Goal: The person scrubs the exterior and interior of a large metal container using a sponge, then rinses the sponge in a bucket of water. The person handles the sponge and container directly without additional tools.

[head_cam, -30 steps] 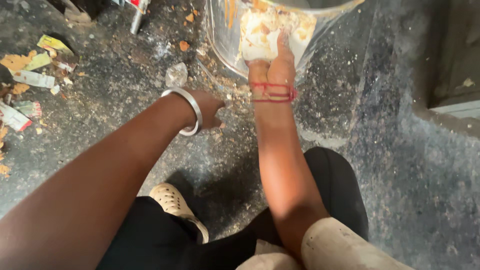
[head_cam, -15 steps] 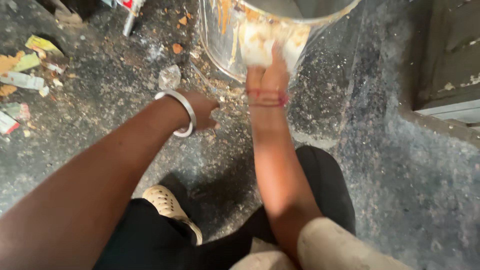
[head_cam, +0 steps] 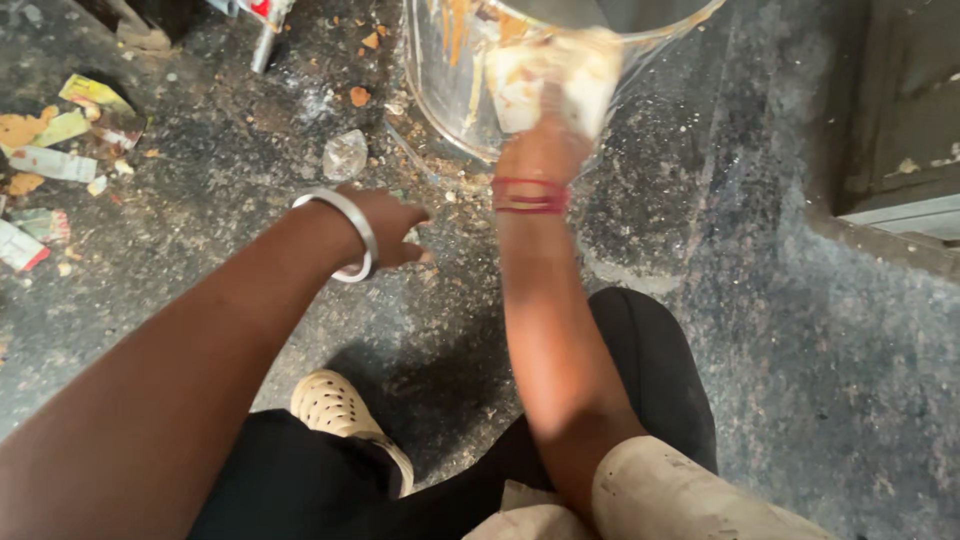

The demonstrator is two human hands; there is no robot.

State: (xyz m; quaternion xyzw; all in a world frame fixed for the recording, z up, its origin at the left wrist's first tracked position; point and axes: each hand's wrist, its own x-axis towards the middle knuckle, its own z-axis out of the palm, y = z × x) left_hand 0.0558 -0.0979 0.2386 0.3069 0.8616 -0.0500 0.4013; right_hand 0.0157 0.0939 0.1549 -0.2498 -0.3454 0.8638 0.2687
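my right hand (head_cam: pixel 545 150) presses pale rag (head_cam: pixel 560 85) on steel drum (head_cam: pixel 450 70), upper centre: soft, greasy, bunch it firmly. left hand (head_cam: pixel 385 225) fingers loosely spread, empty, above floor.

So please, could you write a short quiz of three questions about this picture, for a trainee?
1. True or false: the right hand presses a pale cloth against the metal pot.
2. What does the left hand wear on its wrist?
A. a red thread
B. a silver bangle
C. a watch
3. Fill in: the scraps of litter lie on the floor to the person's ____.

Key:
1. True. The cloth is blurred, but the hand is on it at the pot's wall.
2. B, the silver bangle. The red thread is on the right wrist.
3. left.
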